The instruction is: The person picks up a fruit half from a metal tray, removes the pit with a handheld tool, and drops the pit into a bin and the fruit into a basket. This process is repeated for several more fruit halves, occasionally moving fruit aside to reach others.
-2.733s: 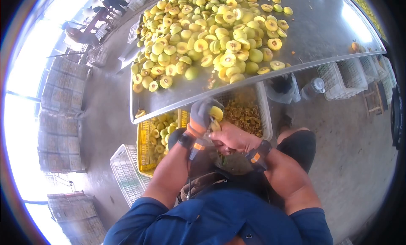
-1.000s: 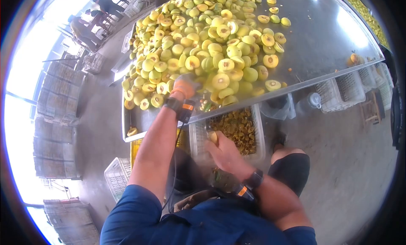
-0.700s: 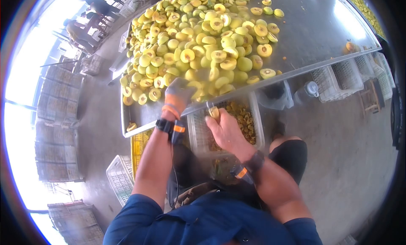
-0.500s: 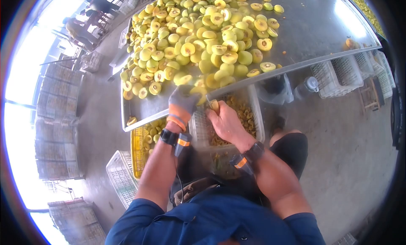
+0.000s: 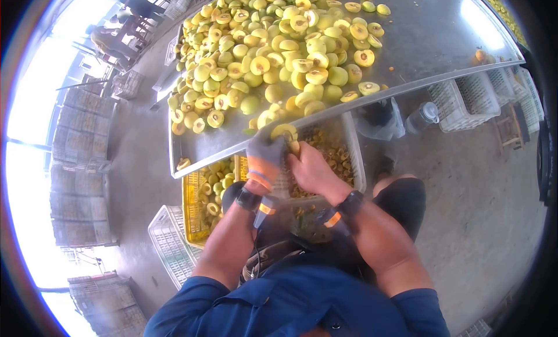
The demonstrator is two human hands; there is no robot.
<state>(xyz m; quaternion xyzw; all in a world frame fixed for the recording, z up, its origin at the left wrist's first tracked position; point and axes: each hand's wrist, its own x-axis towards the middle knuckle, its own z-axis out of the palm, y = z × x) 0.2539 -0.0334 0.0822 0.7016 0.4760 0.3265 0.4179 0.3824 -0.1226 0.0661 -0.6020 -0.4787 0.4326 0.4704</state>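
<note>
My left hand [image 5: 264,157], in a grey and orange glove, is closed around a yellow peach half [image 5: 283,130] just off the table's front edge. Close beside it, my bare right hand [image 5: 315,170] grips a small tool with a tan handle [image 5: 294,147]. The working end of this tool is hidden at the fruit. Many greenish-yellow peach halves [image 5: 256,63] are heaped on the metal table [image 5: 418,52], several with brown pits showing. Below my hands stands a white crate [image 5: 356,157] holding small brownish pieces.
A yellow crate [image 5: 190,212] with peach halves stands at lower left, beside a white crate [image 5: 168,238]. Under the table at right are white crates [image 5: 465,107], a clear plastic jug [image 5: 423,117] and a wooden stool [image 5: 511,130]. Stacked crates [image 5: 78,180] line the left; people work far back.
My left hand has moved right and slightly down, away from the heap, bringing the peach half against the tool in my right hand. My right hand has barely shifted.
</note>
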